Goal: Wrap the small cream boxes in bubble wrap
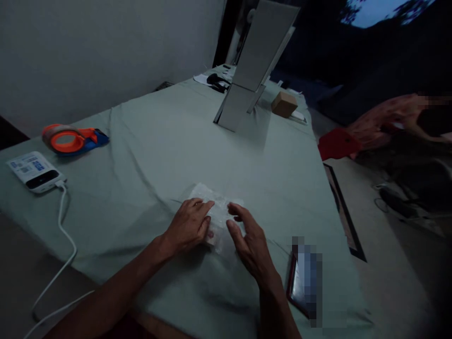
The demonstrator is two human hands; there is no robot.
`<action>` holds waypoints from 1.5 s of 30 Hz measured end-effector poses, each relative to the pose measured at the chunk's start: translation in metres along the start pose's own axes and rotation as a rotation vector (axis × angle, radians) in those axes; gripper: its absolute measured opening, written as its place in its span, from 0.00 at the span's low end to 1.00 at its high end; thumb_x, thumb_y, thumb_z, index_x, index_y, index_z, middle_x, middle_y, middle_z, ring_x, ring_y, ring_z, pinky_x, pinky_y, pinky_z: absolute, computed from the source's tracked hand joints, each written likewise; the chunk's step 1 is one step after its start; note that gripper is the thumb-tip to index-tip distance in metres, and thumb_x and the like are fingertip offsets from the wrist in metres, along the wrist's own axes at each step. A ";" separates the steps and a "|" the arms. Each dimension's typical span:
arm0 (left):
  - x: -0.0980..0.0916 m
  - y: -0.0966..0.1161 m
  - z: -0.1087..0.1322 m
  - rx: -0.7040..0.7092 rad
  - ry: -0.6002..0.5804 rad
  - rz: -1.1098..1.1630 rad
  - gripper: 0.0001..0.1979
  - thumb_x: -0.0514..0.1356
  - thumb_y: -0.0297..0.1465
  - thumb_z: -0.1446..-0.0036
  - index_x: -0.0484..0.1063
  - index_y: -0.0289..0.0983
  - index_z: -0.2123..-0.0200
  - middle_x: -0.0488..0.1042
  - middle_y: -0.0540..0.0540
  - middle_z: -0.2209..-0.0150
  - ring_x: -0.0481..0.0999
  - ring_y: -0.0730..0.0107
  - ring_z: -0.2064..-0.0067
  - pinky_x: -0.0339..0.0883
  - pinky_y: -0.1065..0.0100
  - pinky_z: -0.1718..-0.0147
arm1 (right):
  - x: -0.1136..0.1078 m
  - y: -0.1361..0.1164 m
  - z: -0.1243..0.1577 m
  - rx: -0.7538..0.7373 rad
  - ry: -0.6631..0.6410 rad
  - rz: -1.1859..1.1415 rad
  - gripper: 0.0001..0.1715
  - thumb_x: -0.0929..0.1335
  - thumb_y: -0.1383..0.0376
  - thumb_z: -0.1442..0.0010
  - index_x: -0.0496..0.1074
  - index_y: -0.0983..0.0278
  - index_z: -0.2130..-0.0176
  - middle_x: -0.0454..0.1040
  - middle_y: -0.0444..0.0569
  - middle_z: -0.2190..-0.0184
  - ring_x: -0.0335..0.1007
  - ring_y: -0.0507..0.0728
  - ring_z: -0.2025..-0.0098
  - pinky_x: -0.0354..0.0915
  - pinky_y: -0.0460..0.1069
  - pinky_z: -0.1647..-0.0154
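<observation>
A sheet of clear, bubbly-looking plastic wrap (219, 207) lies on the cloth-covered table in front of me. Partly under it sits a small box (209, 236) with a reddish mark, its left side hidden by my fingers. My left hand (189, 223) rests on the wrap's left part, index finger stretched out and thumb beside the box. On the other side, my right hand (249, 235) hovers at the wrap's right edge, thumb and fingers apart with nothing visible between them.
An orange and blue tape dispenser (67, 140) and a white device with a cable (37, 172) lie at left. A phone-like object (300, 282), partly pixelated, is at right. Farther back stand a tall white panel (259, 52) and a brown box (284, 104). Another person (388, 117) is at right.
</observation>
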State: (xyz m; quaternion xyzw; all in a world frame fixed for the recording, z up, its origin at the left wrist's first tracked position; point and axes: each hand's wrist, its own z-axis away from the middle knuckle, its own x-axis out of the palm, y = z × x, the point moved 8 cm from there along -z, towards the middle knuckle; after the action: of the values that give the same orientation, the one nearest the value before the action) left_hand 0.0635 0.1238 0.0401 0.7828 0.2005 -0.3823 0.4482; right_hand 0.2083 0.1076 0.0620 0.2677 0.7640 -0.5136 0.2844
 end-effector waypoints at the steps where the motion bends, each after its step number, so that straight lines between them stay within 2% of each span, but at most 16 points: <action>1: 0.005 -0.002 0.001 -0.015 -0.046 -0.019 0.20 0.49 0.29 0.37 0.64 0.31 0.43 0.74 0.37 0.50 0.68 0.55 0.45 0.62 0.53 0.46 | 0.009 0.001 0.002 0.012 -0.103 0.023 0.22 0.61 0.59 0.34 0.63 0.62 0.42 0.73 0.56 0.49 0.70 0.60 0.50 0.66 0.57 0.50; 4: 0.008 -0.009 0.008 -0.073 -0.078 -0.001 0.19 0.47 0.33 0.34 0.66 0.30 0.45 0.76 0.36 0.53 0.72 0.55 0.51 0.64 0.53 0.49 | 0.023 0.004 0.014 0.018 -0.252 0.088 0.23 0.61 0.58 0.33 0.64 0.63 0.42 0.77 0.54 0.56 0.73 0.60 0.55 0.67 0.57 0.52; 7: -0.007 -0.015 0.022 -0.175 -0.008 0.105 0.19 0.46 0.35 0.33 0.69 0.33 0.49 0.78 0.39 0.57 0.76 0.58 0.56 0.66 0.56 0.53 | 0.020 0.000 0.031 -0.017 -0.281 0.033 0.20 0.61 0.59 0.32 0.65 0.61 0.44 0.76 0.51 0.59 0.72 0.57 0.58 0.67 0.53 0.54; 9: -0.015 -0.017 0.035 -0.258 -0.007 0.206 0.19 0.46 0.36 0.33 0.69 0.35 0.49 0.78 0.41 0.56 0.77 0.61 0.57 0.68 0.62 0.57 | 0.014 -0.004 0.042 -0.027 -0.271 -0.016 0.18 0.61 0.60 0.32 0.66 0.61 0.45 0.76 0.50 0.60 0.72 0.56 0.58 0.66 0.52 0.55; 12: -0.018 -0.015 0.051 -0.287 -0.072 0.269 0.18 0.47 0.36 0.33 0.68 0.36 0.48 0.77 0.43 0.56 0.77 0.64 0.57 0.68 0.65 0.58 | 0.016 -0.010 0.058 -0.032 -0.334 -0.077 0.15 0.61 0.61 0.32 0.68 0.60 0.48 0.76 0.49 0.60 0.72 0.55 0.58 0.66 0.51 0.55; 16: -0.007 -0.015 0.067 -0.262 -0.208 0.176 0.15 0.53 0.34 0.38 0.70 0.36 0.51 0.76 0.46 0.63 0.76 0.65 0.64 0.68 0.66 0.63 | 0.031 -0.010 0.079 -0.029 -0.449 -0.092 0.12 0.62 0.62 0.33 0.71 0.59 0.54 0.77 0.48 0.61 0.73 0.55 0.59 0.66 0.50 0.57; 19: 0.001 -0.016 0.077 -0.202 -0.273 0.075 0.16 0.55 0.30 0.42 0.68 0.38 0.50 0.75 0.45 0.59 0.75 0.63 0.60 0.68 0.64 0.60 | 0.035 -0.006 0.087 -0.008 -0.417 -0.064 0.10 0.64 0.62 0.35 0.70 0.61 0.55 0.76 0.48 0.62 0.73 0.56 0.61 0.67 0.51 0.58; 22: 0.007 -0.015 0.086 -0.144 -0.358 0.014 0.24 0.57 0.28 0.45 0.63 0.42 0.44 0.72 0.44 0.53 0.73 0.60 0.54 0.67 0.60 0.54 | 0.038 -0.007 0.089 0.001 -0.401 -0.074 0.10 0.65 0.63 0.37 0.67 0.61 0.54 0.74 0.49 0.62 0.72 0.55 0.62 0.69 0.50 0.61; 28: 0.014 -0.006 0.089 -0.084 -0.359 0.003 0.40 0.61 0.29 0.50 0.48 0.43 0.36 0.64 0.42 0.41 0.63 0.54 0.42 0.59 0.55 0.42 | 0.052 -0.017 0.082 -0.104 -0.246 0.087 0.35 0.69 0.64 0.43 0.57 0.62 0.39 0.67 0.59 0.45 0.66 0.65 0.45 0.67 0.60 0.46; 32: 0.022 0.002 0.083 -0.020 -0.392 0.016 0.45 0.59 0.25 0.52 0.39 0.41 0.33 0.60 0.41 0.38 0.59 0.55 0.38 0.54 0.55 0.39 | 0.063 -0.016 0.084 -0.133 -0.225 0.078 0.31 0.67 0.68 0.42 0.59 0.62 0.40 0.72 0.57 0.49 0.70 0.62 0.49 0.69 0.58 0.49; 34: 0.026 0.003 0.081 -0.016 -0.432 0.007 0.44 0.59 0.26 0.51 0.40 0.38 0.33 0.60 0.39 0.38 0.59 0.54 0.38 0.53 0.55 0.38 | 0.055 -0.012 0.084 -0.104 -0.188 0.064 0.29 0.66 0.67 0.41 0.60 0.62 0.42 0.72 0.56 0.49 0.70 0.62 0.49 0.70 0.57 0.49; 36: 0.029 0.002 0.077 -0.032 -0.461 -0.017 0.42 0.62 0.30 0.50 0.45 0.37 0.34 0.59 0.37 0.37 0.59 0.51 0.38 0.53 0.52 0.38 | 0.036 -0.001 0.082 -0.029 -0.108 0.077 0.26 0.66 0.65 0.40 0.62 0.62 0.43 0.73 0.56 0.50 0.71 0.62 0.50 0.70 0.57 0.50; 38: 0.032 0.003 0.073 -0.045 -0.470 -0.046 0.40 0.64 0.35 0.50 0.52 0.38 0.36 0.58 0.37 0.37 0.60 0.47 0.39 0.55 0.50 0.40 | 0.011 0.017 0.082 0.077 0.001 0.119 0.24 0.66 0.61 0.39 0.63 0.62 0.44 0.72 0.57 0.50 0.71 0.62 0.50 0.70 0.57 0.52; 41: 0.036 0.008 0.068 -0.041 -0.453 -0.088 0.35 0.66 0.39 0.52 0.60 0.40 0.41 0.61 0.38 0.39 0.62 0.47 0.41 0.58 0.50 0.43 | -0.021 0.057 0.088 0.228 0.137 0.242 0.28 0.65 0.55 0.38 0.63 0.65 0.43 0.71 0.60 0.48 0.70 0.63 0.49 0.70 0.58 0.54; 43: 0.038 0.011 0.067 -0.029 -0.443 -0.114 0.35 0.67 0.39 0.52 0.61 0.40 0.42 0.60 0.38 0.38 0.60 0.47 0.40 0.57 0.49 0.42 | -0.030 0.082 0.094 0.255 0.151 0.355 0.29 0.64 0.53 0.39 0.65 0.67 0.44 0.72 0.62 0.50 0.69 0.66 0.49 0.68 0.62 0.52; 45: 0.041 0.012 0.067 -0.010 -0.450 -0.127 0.36 0.68 0.39 0.53 0.60 0.40 0.41 0.57 0.38 0.36 0.56 0.46 0.37 0.53 0.48 0.40 | -0.031 0.097 0.097 0.212 0.107 0.440 0.31 0.63 0.51 0.39 0.65 0.68 0.44 0.72 0.63 0.51 0.69 0.68 0.49 0.67 0.65 0.51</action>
State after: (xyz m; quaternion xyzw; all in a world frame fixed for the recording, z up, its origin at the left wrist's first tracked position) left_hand 0.0692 0.0586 -0.0059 0.6615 0.1462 -0.5735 0.4606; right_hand 0.3132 0.0449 -0.0078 0.4828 0.6432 -0.5017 0.3187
